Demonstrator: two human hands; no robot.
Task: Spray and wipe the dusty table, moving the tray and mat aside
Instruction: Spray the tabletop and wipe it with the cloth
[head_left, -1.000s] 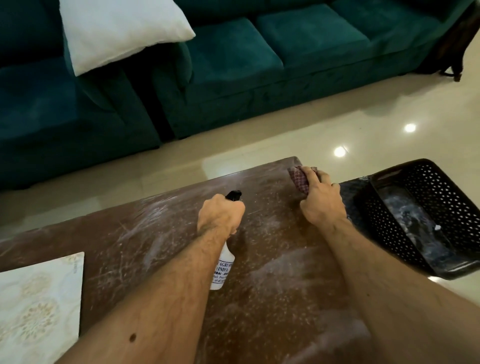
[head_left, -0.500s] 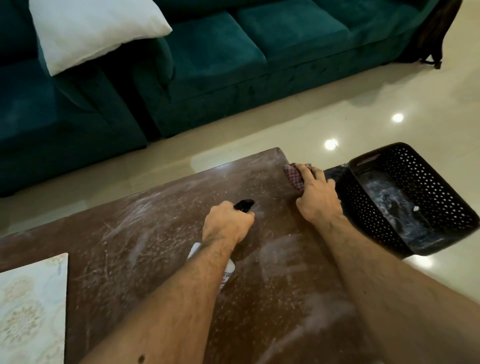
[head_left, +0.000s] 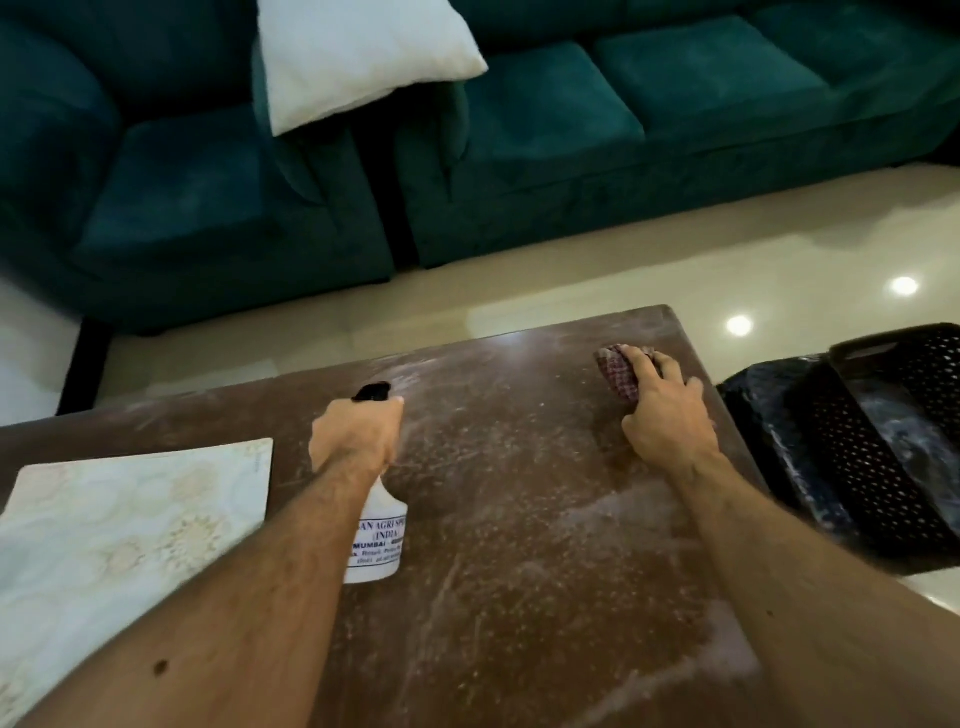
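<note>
A brown table (head_left: 519, 519) streaked with white dust fills the lower view. My left hand (head_left: 356, 439) grips a white spray bottle (head_left: 376, 540) with a black nozzle, held above the table's middle and aimed away from me. My right hand (head_left: 667, 415) presses a red checked cloth (head_left: 618, 371) flat onto the table near its far right corner. A pale patterned mat (head_left: 119, 530) lies on the table's left part. A black perforated tray (head_left: 872, 452), dusty inside, sits tilted past the table's right edge.
A teal sofa (head_left: 571, 140) with a white cushion (head_left: 353, 57) runs along the far side, across a strip of glossy cream floor (head_left: 623, 280). The floor also shows to the right of the table, around the tray.
The view has swung left, showing more of the mat and less of the tray. My right hand and cloth now rest a little in from the far right corner. My left hand still holds the bottle.
</note>
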